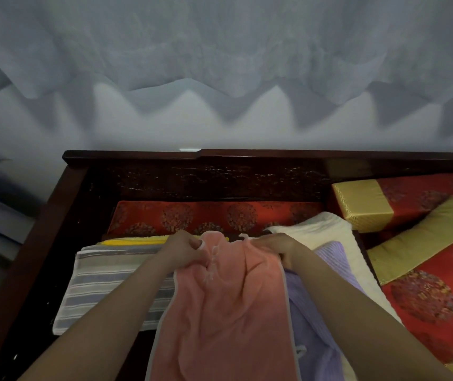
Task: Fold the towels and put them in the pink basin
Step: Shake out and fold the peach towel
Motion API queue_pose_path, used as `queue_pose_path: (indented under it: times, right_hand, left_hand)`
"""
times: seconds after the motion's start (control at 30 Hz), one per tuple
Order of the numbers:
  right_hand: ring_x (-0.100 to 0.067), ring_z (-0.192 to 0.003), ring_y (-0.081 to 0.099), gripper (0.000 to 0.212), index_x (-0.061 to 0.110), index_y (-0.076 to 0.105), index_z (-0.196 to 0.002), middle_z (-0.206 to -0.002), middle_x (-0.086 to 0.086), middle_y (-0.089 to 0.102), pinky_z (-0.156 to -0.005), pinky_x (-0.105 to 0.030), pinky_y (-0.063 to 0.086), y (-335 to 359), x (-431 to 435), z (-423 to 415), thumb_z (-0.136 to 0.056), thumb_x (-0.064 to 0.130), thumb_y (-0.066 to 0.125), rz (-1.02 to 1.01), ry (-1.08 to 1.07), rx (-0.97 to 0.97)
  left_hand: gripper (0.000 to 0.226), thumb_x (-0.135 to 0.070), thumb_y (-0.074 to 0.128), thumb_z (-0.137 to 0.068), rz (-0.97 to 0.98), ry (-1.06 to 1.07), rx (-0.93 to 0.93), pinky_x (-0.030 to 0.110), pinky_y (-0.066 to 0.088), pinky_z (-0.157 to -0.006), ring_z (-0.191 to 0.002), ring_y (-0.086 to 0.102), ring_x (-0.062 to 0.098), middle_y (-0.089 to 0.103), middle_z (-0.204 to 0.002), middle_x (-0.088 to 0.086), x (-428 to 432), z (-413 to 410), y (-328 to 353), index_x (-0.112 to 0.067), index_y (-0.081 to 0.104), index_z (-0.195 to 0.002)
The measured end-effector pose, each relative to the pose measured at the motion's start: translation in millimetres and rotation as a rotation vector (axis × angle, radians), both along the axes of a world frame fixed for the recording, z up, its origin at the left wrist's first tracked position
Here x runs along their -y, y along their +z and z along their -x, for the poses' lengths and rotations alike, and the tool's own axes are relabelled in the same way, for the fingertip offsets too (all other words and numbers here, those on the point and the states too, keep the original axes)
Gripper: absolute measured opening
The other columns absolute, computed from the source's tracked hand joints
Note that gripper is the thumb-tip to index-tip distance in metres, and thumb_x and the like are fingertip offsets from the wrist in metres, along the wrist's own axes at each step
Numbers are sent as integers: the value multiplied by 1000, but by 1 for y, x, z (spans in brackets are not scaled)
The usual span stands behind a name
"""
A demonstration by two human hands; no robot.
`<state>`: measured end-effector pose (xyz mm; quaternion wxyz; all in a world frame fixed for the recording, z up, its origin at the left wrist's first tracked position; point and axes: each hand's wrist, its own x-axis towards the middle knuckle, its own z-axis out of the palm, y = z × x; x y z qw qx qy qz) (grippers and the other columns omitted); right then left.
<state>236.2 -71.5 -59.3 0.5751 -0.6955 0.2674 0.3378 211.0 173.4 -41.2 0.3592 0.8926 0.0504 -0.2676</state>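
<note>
Two hands at work: left hand (182,250) and right hand (277,247) each clench a top corner of a salmon-pink terry towel with grey edging (228,312), held up over a dark wooden bench (27,243). Alongside: grey striped folded towel (110,287) at left; lilac ribbed towel (313,312) and cream towel (327,229) at right.

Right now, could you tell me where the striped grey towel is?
Head view, left side: the striped grey towel lies flat beside the held salmon-pink towel.
</note>
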Motion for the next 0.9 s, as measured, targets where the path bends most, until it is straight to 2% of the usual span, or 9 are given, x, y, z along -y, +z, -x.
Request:
queue_pose_path:
  times: [0.07, 0.23, 0.33, 0.43, 0.57, 0.63, 0.7, 0.77, 0.9]
  right_hand:
    - [-27, -97, 67, 51, -4, 62, -115, -106, -17, 69, -88, -40, 55, -1, 1, 1, -72, 16, 81, 59, -55, 70]
    - [-27, -86, 65, 18, -2, 72, -87, -100, -27, 69, -91, -49, 52, 19, 15, 19, -77, 11, 76, 39, -85, 297]
    - [-23, -85, 66, 10, 4, 75, -84, -96, -21, 72, -86, -45, 52, 44, 41, 52, -80, 13, 74, 61, 8, 440]
    - [-21, -92, 68, 14, 7, 76, -88, -95, -10, 74, -86, -35, 51, 74, 75, 95, -79, 16, 72, -9, 91, 496]
    - [-11, -82, 69, 11, 14, 79, -81, -86, -5, 76, -76, -21, 51, 80, 107, 145, -73, 19, 73, 37, 226, 478]
    - [-7, -70, 65, 6, 26, 78, -70, -77, 2, 75, -66, -18, 48, 68, 112, 164, -71, 31, 76, 145, 253, 494]
    - [0, -59, 60, 30, 38, 72, -60, -68, 11, 70, -58, -15, 43, 48, 113, 179, -64, 67, 69, 276, 303, 531]
    - [0, -64, 60, 48, 42, 67, -60, -65, 7, 66, -58, -10, 39, 25, 114, 193, -57, 87, 52, 406, 353, 572]
    - [1, -78, 52, 30, 31, 65, -77, -80, 9, 57, -65, -9, 37, 11, 104, 213, -77, 59, 56, 577, 484, 849]
  left_hand:
    - [48, -17, 75, -70, -1, -63, 118, 24, 19, -45, -40, 24, 6, 25, -45, -7, 6, 1, 0, -16, 35, -45]
    - [59, -14, 77, -69, 129, -81, 154, 27, 19, -50, -44, 22, 5, 21, -43, -10, 6, 7, 1, -21, 24, -44]
    - [40, -18, 79, -72, 184, 83, 162, 28, 26, -51, -51, 34, 9, 38, -51, -4, 0, 13, 17, -13, 48, -46]
    - [8, -18, 78, -75, 385, 241, 180, 24, 45, -58, -61, 58, 7, 67, -65, -2, -13, 37, 53, -12, 75, -71]
    - [35, -37, 80, -64, 607, 305, -14, 41, 52, -87, -94, 70, 24, 75, -100, 8, -40, 94, 69, -12, 78, -89]
    - [38, -40, 80, -69, 606, 353, -138, 45, 50, -95, -99, 69, 29, 74, -102, 12, -48, 120, 52, -9, 78, -91]
    - [31, -31, 73, -77, 561, 398, -208, 44, 48, -100, -99, 69, 27, 74, -100, 16, -54, 144, 30, -4, 77, -90]
    - [28, -28, 73, -75, 482, 384, -200, 43, 49, -99, -96, 70, 26, 74, -98, 19, -59, 166, 9, -1, 77, -83]
    - [12, -5, 78, -73, 331, 356, -65, 19, 51, -73, -83, 68, 27, 72, -81, 8, -61, 194, -11, -11, 76, -62]
